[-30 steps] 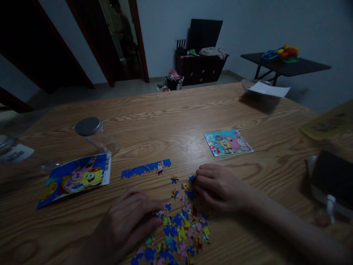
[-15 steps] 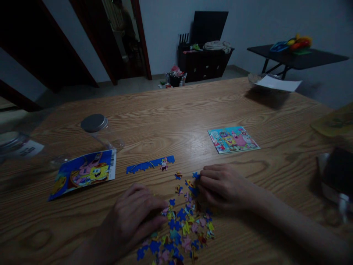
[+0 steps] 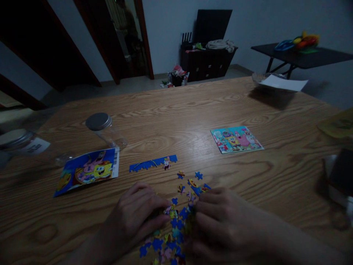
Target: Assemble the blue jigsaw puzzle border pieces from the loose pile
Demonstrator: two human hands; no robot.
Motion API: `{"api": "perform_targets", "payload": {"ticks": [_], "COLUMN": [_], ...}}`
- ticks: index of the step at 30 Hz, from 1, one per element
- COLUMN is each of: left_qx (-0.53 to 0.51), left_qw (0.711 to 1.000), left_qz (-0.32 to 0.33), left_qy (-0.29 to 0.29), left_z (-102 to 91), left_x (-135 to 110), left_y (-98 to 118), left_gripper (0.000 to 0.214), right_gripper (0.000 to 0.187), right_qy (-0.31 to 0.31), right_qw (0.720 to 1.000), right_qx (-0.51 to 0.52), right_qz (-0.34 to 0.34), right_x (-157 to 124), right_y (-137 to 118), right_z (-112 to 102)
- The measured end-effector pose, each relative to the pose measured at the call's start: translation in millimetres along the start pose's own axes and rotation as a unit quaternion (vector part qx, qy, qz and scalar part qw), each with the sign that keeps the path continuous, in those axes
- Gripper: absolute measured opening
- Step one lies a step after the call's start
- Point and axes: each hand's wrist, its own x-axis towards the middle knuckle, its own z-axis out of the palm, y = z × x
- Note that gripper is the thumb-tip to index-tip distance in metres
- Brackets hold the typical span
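A loose heap of jigsaw puzzle pieces (image 3: 176,228) in blue, pink and yellow lies at the near edge of the wooden table (image 3: 176,117). My left hand (image 3: 135,217) rests curled at the heap's left side, its fingertips among the pieces. My right hand (image 3: 223,224) is bent over the heap's right side, and its fingers hide what lies under them. Above the heap is a short joined puzzle strip (image 3: 153,163) in blue. A small cartoon picture card (image 3: 235,140) and a larger cartoon picture sheet (image 3: 88,171) lie flat on either side.
A lidded glass jar (image 3: 106,130) lies on its side at the left, with a second jar (image 3: 19,143) beyond it. A dark box (image 3: 342,176) stands at the right. A bowl with white paper (image 3: 281,82) sits at the far edge. A person stands in the far doorway (image 3: 124,36).
My right hand has moved down and toward the heap's middle. My left hand has barely moved. The whole view has shifted slightly, with the table's objects sitting further right.
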Motion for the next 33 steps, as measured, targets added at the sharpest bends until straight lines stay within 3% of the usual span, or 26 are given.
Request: {"api": "perform_targets", "payload": {"ticks": [7, 19, 24, 27, 33], "left_qx": [0.003, -0.009, -0.011, -0.004, -0.004], "left_qw": [1.000, 1.000, 0.999, 0.999, 0.998], "left_qz": [0.000, 0.017, 0.023, 0.029, 0.047], "left_qy": [-0.007, 0.025, 0.028, 0.030, 0.032], "left_z": [-1.8, 3.8, 4.2, 3.0, -2.4], "left_x": [2, 1, 0, 2, 8], "left_y": [2, 1, 1, 2, 5], "left_gripper": [0.012, 0.015, 0.016, 0.016, 0.016], "right_gripper": [0.016, 0.016, 0.007, 0.002, 0.014], "right_qy": [-0.076, -0.074, -0.115, -0.099, -0.051], "right_qw": [0.994, 0.994, 0.987, 0.983, 0.973], "right_qx": [-0.070, 0.009, 0.058, 0.104, 0.158], "right_qz": [0.038, 0.083, 0.100, 0.117, 0.161], "right_x": [4, 3, 7, 7, 4], "right_y": [-34, -41, -36, -33, -27], "right_z": [7, 2, 1, -2, -10]}}
